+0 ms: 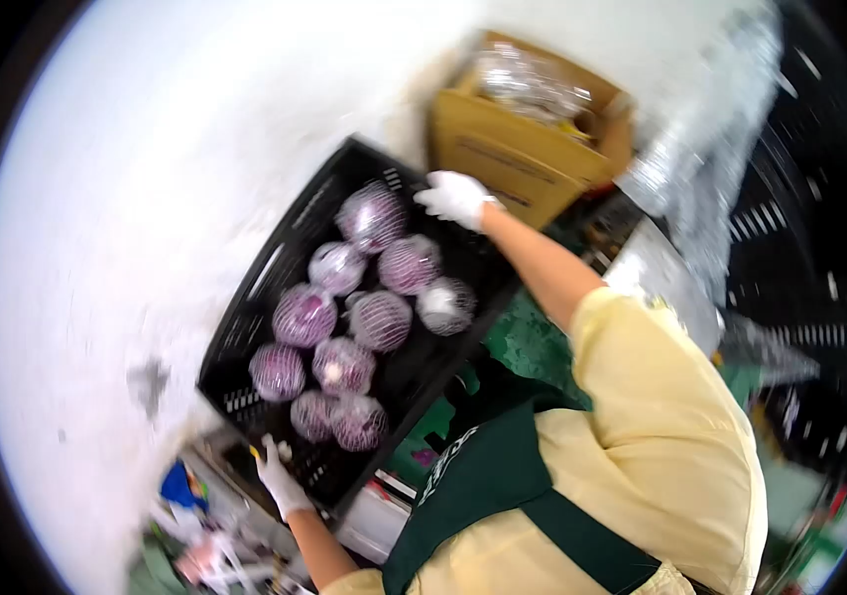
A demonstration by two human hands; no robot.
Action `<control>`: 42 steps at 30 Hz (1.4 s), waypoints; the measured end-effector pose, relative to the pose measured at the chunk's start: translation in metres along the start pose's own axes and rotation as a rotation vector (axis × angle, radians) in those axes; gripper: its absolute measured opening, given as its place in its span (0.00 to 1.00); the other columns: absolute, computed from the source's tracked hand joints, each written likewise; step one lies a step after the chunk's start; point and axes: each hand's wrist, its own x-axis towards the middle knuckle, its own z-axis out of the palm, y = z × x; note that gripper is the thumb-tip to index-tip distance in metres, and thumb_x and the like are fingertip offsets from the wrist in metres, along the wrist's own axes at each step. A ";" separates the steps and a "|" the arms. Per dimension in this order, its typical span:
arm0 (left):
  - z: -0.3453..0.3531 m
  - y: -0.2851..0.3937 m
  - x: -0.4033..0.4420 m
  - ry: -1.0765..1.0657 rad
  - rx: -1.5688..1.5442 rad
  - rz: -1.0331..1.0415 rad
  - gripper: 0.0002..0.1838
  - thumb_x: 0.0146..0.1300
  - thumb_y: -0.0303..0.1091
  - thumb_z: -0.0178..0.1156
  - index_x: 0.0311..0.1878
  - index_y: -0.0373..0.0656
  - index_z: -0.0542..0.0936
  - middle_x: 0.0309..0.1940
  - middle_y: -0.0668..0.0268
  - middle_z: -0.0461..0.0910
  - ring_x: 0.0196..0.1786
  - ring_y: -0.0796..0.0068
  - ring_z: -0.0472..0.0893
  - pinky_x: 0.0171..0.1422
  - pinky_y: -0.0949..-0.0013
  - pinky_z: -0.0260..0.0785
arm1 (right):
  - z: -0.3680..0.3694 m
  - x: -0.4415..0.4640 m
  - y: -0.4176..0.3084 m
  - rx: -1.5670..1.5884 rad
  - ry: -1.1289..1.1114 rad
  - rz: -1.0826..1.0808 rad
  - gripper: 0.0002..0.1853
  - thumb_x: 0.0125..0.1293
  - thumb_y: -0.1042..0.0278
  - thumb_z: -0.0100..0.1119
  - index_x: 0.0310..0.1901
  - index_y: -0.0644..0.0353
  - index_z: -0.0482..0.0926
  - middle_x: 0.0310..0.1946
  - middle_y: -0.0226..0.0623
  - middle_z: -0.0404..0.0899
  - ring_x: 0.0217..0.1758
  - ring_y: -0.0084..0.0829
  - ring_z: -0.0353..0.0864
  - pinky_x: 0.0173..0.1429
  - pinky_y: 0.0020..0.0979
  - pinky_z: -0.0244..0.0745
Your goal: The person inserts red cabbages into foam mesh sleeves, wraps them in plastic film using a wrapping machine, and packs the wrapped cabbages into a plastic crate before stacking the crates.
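A black plastic crate (409, 382) is held tilted in front of me, one end in each hand. Inside lie several red cabbages (305, 315), purple and wrapped in clear film. One round item (445, 305) near the crate's right end looks whiter than the others. My right hand (455, 199), in a white glove, is closed on the upper right end of the crate. At the lower left end, my left hand (281, 479), also gloved in white, grips the crate's edge. Some fingertips are hidden by the rim or blurred.
A cardboard box (513, 154) with crumpled clear plastic stands just beyond my right hand. Clear plastic film (706, 149) hangs over black crates (810, 228) at the right. A white wall (126, 218) rises ahead. Mixed items (215, 555) lie at lower left.
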 end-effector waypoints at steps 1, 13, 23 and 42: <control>-0.006 -0.007 0.010 -0.073 -0.040 0.042 0.14 0.63 0.41 0.64 0.48 0.44 0.80 0.28 0.76 0.75 0.28 0.84 0.71 0.34 0.77 0.67 | -0.009 -0.022 -0.011 -0.040 0.085 -0.015 0.20 0.57 0.58 0.54 0.39 0.68 0.83 0.40 0.60 0.81 0.46 0.54 0.82 0.54 0.44 0.76; -0.002 0.076 -0.056 -0.369 -0.028 -0.139 0.14 0.67 0.46 0.55 0.31 0.48 0.76 0.18 0.76 0.69 0.23 0.82 0.69 0.29 0.78 0.63 | -0.055 -0.261 0.042 0.148 0.425 0.189 0.20 0.59 0.56 0.57 0.40 0.68 0.81 0.39 0.59 0.81 0.48 0.55 0.81 0.53 0.46 0.74; 0.165 0.126 -0.276 -0.654 0.310 -0.143 0.15 0.67 0.47 0.56 0.33 0.45 0.79 0.17 0.76 0.69 0.23 0.80 0.69 0.31 0.76 0.61 | -0.179 -0.487 0.272 0.600 0.449 0.738 0.20 0.61 0.57 0.59 0.41 0.71 0.80 0.25 0.40 0.81 0.23 0.29 0.80 0.30 0.31 0.76; 0.684 -0.077 -0.448 -1.282 0.719 0.192 0.15 0.62 0.47 0.63 0.38 0.43 0.80 0.24 0.69 0.77 0.28 0.79 0.74 0.36 0.73 0.64 | -0.146 -0.674 0.613 1.011 1.222 1.120 0.09 0.68 0.61 0.55 0.42 0.55 0.75 0.15 0.21 0.64 0.11 0.17 0.59 0.13 0.22 0.53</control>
